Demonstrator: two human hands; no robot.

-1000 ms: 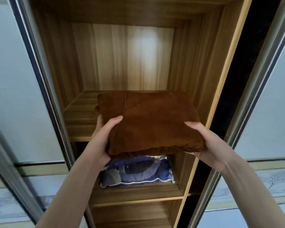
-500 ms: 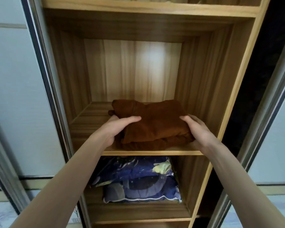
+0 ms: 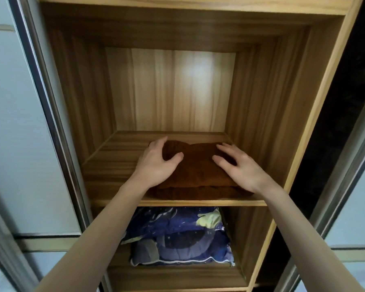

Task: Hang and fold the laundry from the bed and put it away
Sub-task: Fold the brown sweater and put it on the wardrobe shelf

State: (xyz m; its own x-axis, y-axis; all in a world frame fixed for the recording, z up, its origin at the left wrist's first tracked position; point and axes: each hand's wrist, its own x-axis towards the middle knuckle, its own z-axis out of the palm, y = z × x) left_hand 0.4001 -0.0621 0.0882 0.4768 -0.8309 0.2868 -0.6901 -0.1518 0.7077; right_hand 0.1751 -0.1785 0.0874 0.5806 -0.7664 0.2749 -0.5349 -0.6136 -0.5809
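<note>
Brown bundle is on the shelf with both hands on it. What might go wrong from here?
1. The bundle lies near the shelf's front edge; it may slide off unless pushed deeper.
2. The left hand and right hand rest on top; lifting away may drag the folds loose.

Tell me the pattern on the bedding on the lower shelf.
Dark blue bedding with stars and pale yellow patches, head view.

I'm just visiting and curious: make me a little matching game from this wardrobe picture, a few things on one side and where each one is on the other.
Things:
1. brown folded cloth
2. blue patterned bedding
3. left hand
4. right hand

Places:
A. on the lower shelf
B. resting on the cloth's right part
C. on the upper shelf
D. resting on the cloth's left part

Pairs: 1-C, 2-A, 3-D, 4-B
</note>
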